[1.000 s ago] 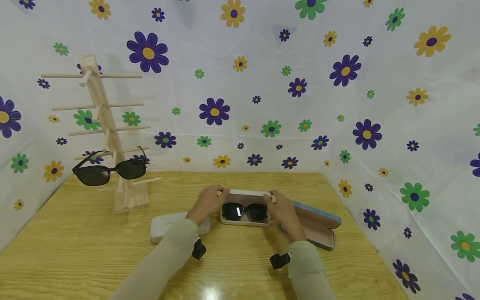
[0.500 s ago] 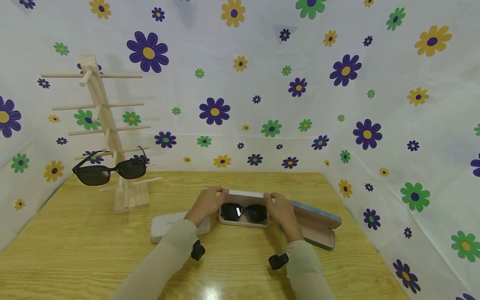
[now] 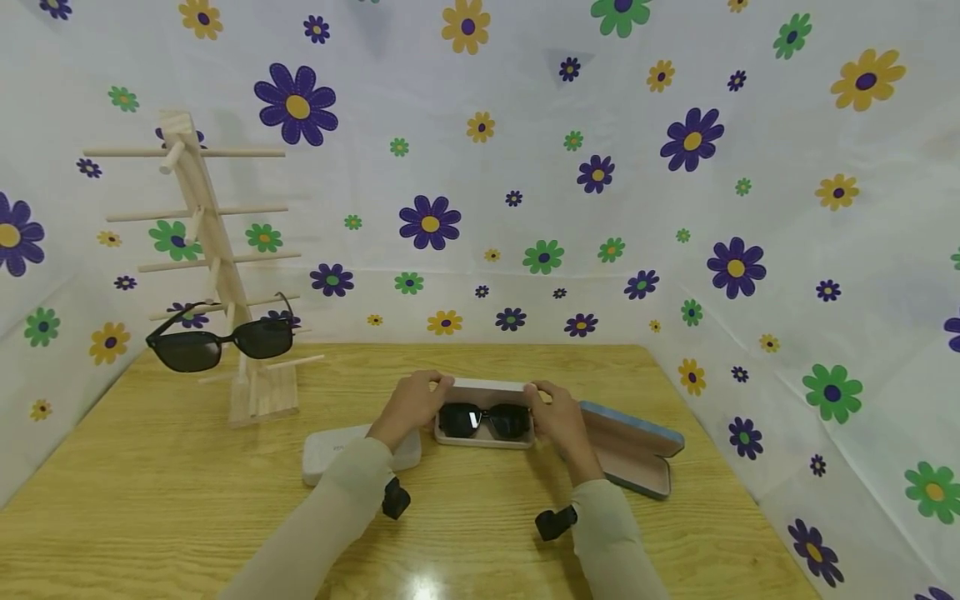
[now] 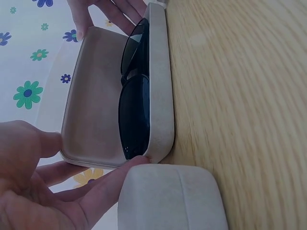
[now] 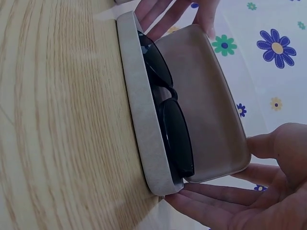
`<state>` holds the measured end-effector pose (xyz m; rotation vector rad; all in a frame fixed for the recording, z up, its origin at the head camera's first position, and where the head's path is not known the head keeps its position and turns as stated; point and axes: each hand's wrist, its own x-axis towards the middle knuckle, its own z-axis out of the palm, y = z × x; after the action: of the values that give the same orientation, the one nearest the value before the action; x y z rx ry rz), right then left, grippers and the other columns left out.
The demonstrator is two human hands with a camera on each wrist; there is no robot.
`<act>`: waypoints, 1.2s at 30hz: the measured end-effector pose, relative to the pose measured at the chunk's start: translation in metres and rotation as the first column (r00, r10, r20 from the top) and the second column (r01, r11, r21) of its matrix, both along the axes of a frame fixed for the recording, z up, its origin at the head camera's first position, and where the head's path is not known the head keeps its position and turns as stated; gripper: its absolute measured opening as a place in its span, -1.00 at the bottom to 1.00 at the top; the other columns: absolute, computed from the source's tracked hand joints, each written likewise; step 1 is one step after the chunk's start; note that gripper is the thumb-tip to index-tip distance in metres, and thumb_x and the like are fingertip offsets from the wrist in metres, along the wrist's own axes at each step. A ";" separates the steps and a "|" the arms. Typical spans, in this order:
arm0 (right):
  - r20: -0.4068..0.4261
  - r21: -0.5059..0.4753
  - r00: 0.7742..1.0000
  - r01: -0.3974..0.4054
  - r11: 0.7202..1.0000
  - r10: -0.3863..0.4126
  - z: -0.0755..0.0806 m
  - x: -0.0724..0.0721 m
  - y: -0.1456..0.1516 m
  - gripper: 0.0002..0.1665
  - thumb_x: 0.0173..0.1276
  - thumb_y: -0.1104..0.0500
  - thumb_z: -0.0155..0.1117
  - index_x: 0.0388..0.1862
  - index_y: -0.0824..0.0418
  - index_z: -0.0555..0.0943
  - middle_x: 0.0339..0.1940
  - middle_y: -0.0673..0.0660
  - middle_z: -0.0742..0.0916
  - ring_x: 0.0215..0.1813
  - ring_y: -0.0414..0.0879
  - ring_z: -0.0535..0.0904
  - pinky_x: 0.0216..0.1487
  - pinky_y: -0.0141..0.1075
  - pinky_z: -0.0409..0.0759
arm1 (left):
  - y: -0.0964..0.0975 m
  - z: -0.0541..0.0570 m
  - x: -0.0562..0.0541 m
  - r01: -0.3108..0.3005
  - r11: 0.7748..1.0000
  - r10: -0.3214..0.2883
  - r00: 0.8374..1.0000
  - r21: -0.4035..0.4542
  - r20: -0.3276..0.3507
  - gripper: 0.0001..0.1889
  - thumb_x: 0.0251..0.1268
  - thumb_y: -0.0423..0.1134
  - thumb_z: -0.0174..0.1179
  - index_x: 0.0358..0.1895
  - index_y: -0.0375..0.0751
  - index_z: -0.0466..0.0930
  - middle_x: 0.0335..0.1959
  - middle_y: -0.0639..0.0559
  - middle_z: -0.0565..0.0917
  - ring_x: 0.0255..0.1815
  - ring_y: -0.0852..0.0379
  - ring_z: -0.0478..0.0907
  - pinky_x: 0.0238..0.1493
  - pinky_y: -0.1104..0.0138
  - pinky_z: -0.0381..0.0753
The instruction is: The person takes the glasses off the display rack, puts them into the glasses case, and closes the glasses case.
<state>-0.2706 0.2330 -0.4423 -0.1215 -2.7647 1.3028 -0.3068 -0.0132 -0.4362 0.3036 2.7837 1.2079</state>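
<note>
- Right between the two hands sits an open pale case (image 3: pixel 483 443), lid up at the back, with a pair of dark sunglasses (image 3: pixel 507 422) in its base, lenses toward the person.
- Left hand (image 3: pixel 411 407) has a grip on the case's left end: thumb at the lid's edge, fingers down by the base.
- Right hand (image 3: pixel 561 419) is doing the mirror version on the other end, also holding on. Neither hand is touching the sunglasses as far as I can see.
- Partly hidden under the left wrist is a closed pale case (image 3: pixel 330 454); just beyond the right hand there's an open blue case (image 3: pixel 637 427) at a slant.
- All of it's on a shiny wood-grain table (image 3: pixel 480 517).
- Over at the left, a wooden peg stand (image 3: pixel 193 183) carries a second pair of sunglasses (image 3: pixel 189 352) low down.
- Backdrop (image 3: pixel 480 258) is white with purple, yellow and green flowers.
</note>
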 end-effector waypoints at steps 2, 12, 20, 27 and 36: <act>0.003 -0.030 1.000 0.004 1.000 -0.004 0.000 0.000 0.000 -0.39 0.66 -0.10 0.05 0.46 0.25 0.49 -0.16 0.34 0.77 -0.33 0.06 0.74 -0.19 -0.12 0.74 | 0.001 0.000 -0.001 0.000 1.000 0.000 1.000 0.007 0.012 -0.50 0.67 0.04 -0.05 0.34 -0.27 0.56 -0.50 -0.20 0.74 -0.65 0.07 0.62 -0.26 0.21 0.67; -0.025 -0.083 0.999 0.030 0.996 -0.033 -0.003 0.000 0.001 -0.36 0.65 -0.12 0.07 0.45 0.28 0.50 0.11 0.40 0.74 -0.10 0.16 0.77 -0.12 -0.06 0.77 | 0.003 -0.002 -0.002 -0.004 0.999 0.003 1.000 0.041 0.018 -0.52 0.67 0.03 -0.03 0.32 -0.25 0.58 -0.36 -0.23 0.79 -0.59 0.02 0.65 -0.12 0.13 0.71; 0.010 -0.136 0.999 0.037 0.990 -0.036 -0.001 -0.001 0.000 -0.40 0.65 -0.08 0.09 0.46 0.26 0.50 0.17 0.41 0.72 -0.03 0.22 0.74 -0.07 -0.02 0.77 | 0.003 -0.001 -0.001 0.002 0.999 -0.003 0.999 0.039 0.039 -0.54 0.66 0.03 -0.01 0.30 -0.21 0.59 -0.31 -0.20 0.78 -0.54 0.02 0.68 -0.26 0.22 0.68; 0.023 -0.153 1.000 0.002 0.988 0.002 0.000 0.000 0.001 -0.43 0.66 -0.02 0.08 0.44 0.29 0.50 0.24 0.42 0.68 0.11 0.27 0.72 0.06 0.05 0.74 | 0.002 0.000 0.001 0.028 0.998 -0.033 0.997 0.065 0.073 -0.59 0.67 -0.01 -0.01 0.28 -0.21 0.56 -0.15 -0.26 0.76 -0.43 -0.02 0.74 -0.37 0.29 0.66; 0.028 -0.187 0.999 -0.025 0.982 0.030 0.003 0.001 0.003 -0.52 0.64 0.08 0.13 0.33 0.38 0.54 0.25 0.49 0.65 0.18 0.35 0.68 0.10 0.08 0.73 | 0.002 -0.002 0.003 0.036 0.998 -0.038 0.998 0.044 0.043 -0.64 0.66 -0.03 0.00 0.19 -0.18 0.60 -0.11 -0.16 0.75 -0.49 0.11 0.61 -0.31 0.30 0.57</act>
<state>-0.2693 0.2360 -0.4397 -0.1163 -2.6721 1.5792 -0.3042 -0.0112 -0.4378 0.3265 2.7058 1.2522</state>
